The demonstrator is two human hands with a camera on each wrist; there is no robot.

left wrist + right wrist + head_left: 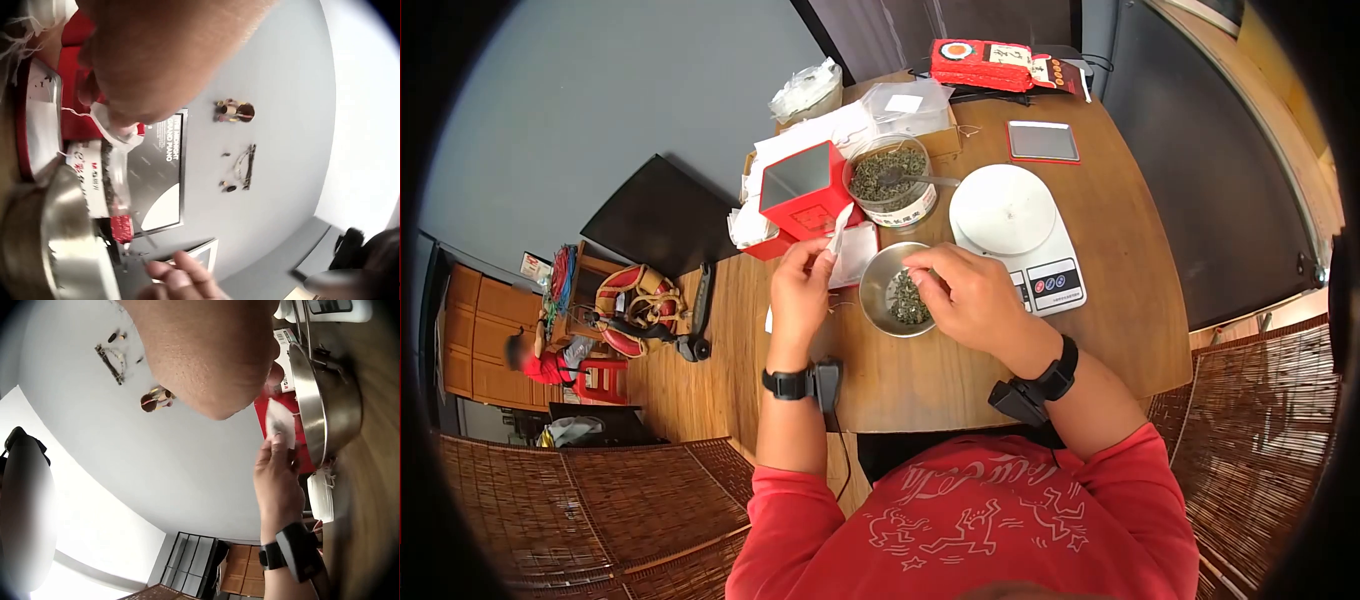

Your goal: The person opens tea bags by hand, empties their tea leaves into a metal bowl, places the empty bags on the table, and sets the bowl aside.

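Observation:
My left hand (800,292) (279,487) pinches a small white pouch (840,226) (279,423) between thumb and fingers, just left of a steel bowl (874,292) (74,234) (342,409). Dried green leaves (908,303) lie in the bowl. Over its right side is my right hand (978,303) (182,282), fingers bent and thumb below the index finger; whether anything is between the fingertips cannot be made out. The pouch also shows beneath the left hand in the left wrist view.
Behind the bowl stands a clear tub (915,205) of leaves with a spoon. A white scale (1055,240) is at the right, a red box (805,190) at the left. Farther back are a red packet (990,70) and a small tray (1043,141). Another person (550,365) sits at far left.

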